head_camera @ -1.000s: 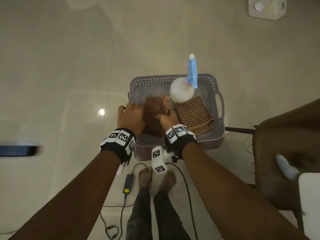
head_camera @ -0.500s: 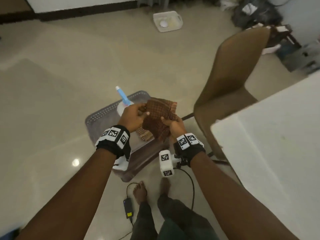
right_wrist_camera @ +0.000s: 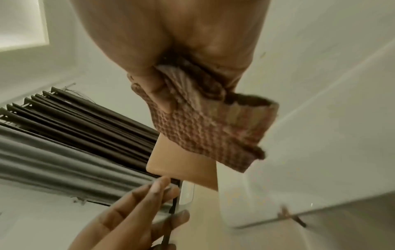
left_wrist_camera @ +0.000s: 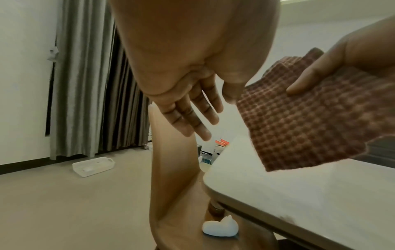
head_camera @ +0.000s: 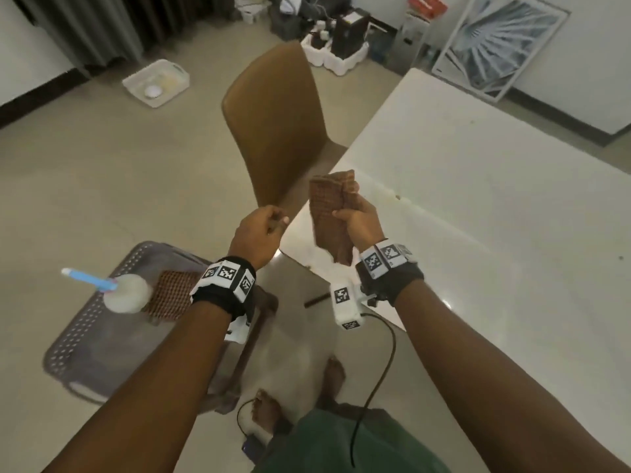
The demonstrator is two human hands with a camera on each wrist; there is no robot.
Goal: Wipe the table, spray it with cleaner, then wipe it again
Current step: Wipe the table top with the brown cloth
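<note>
The right hand (head_camera: 358, 221) grips a folded brown waffle-weave cloth (head_camera: 331, 213) above the near corner of the white table (head_camera: 478, 206), thumb laid across its face and the other fingers curled behind it. From the right wrist the thumb (right_wrist_camera: 158, 94) presses the folds into the palm, and the cloth's free end (right_wrist_camera: 215, 135) hangs out past the hand. Just beside it, apart from the cloth, the left hand (head_camera: 259, 230) holds nothing: its fingers (left_wrist_camera: 192, 118) lie nearly straight and close together, loosely bent at the tips. In the left wrist view the cloth (left_wrist_camera: 303, 121) fills the right side, with the right hand's thumb on it.

Lower left in the head view, a grey perforated plastic basket (head_camera: 85, 322) sits on a low stand whose shape is mostly hidden by the left forearm. In it stand a white spray bottle (head_camera: 126, 293) with a blue trigger head (head_camera: 90, 278) and a second checked cloth (head_camera: 172, 295), partly covered by the wrist band. Bare feet and a black cable show on the floor below, blurred.

Beyond the hands a brown chair (head_camera: 276, 131) stands pushed against the table edge, with a small white object (left_wrist_camera: 220, 228) on its seat, too unclear to name. The table top carries faint marks near its corner (head_camera: 389, 196). Farther off on the floor lies a white tray (head_camera: 157, 81), grey curtains (left_wrist_camera: 89, 84) hang at the wall, and boxes and a framed picture (head_camera: 498, 46) crowd the far side, cut off by the frame edge
</note>
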